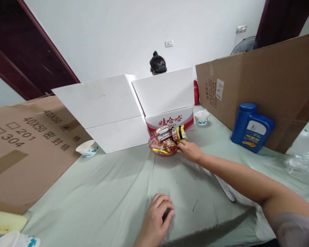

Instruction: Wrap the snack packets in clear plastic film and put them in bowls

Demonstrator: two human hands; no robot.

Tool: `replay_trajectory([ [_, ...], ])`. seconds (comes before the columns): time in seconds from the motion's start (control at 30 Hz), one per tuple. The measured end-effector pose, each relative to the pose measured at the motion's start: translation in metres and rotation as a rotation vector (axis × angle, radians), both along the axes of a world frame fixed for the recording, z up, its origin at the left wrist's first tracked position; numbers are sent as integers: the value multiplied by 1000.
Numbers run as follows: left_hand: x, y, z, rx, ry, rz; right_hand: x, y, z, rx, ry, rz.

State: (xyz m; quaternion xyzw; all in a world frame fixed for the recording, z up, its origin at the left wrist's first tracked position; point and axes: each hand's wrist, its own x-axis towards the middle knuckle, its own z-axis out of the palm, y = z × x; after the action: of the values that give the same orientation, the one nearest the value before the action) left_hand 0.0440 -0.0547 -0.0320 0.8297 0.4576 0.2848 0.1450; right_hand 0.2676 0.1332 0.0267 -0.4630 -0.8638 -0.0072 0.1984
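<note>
My right hand (190,150) reaches forward to a pink bowl (161,152) heaped with several wrapped snacks (167,137). Its fingers are curled at the bowl's right rim, touching a snack packet there. My left hand (157,216) rests near the front of the table on the pale green cloth (113,192), fingers closed over a small dark object I cannot make out.
White boxes (113,109) and a box with red print (170,120) stand behind the bowl. Cardboard sheets (28,144) (273,75) wall both sides. A blue jug (251,127), two paper bowls (87,148) (202,117) and a person's head (157,64) behind the boxes.
</note>
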Motion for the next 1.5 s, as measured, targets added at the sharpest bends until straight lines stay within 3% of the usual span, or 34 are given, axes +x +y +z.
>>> replay_trajectory([
  [0.27, -3, 2, -2, 1, 24, 8, 17, 9, 14, -35, -162, -28],
  [0.63, -5, 3, -5, 50, 33, -34, 153, 0, 16, -51, -197, -139],
  [0.87, -3, 4, -3, 61, 28, -29, 203, 2, 15, -27, -128, -353],
  [0.97, -3, 3, -4, 66, 27, -24, 205, -3, 12, 29, -61, -516],
  [1.07, -4, 4, -4, 69, 33, -35, 185, -17, 8, 92, 2, -626],
  [1.13, -4, 4, -5, 67, 39, -40, 162, -28, 5, 68, 38, -573],
  [1.23, -4, 4, -6, 65, 50, -41, 127, -35, 2, -111, 66, -489],
  [1.37, -4, 3, -6, 97, 56, -45, 106, -22, 0, -186, 106, -587],
  [1.5, -4, 3, -6, 121, 49, -50, 120, 2, 0, -169, 124, -665],
])
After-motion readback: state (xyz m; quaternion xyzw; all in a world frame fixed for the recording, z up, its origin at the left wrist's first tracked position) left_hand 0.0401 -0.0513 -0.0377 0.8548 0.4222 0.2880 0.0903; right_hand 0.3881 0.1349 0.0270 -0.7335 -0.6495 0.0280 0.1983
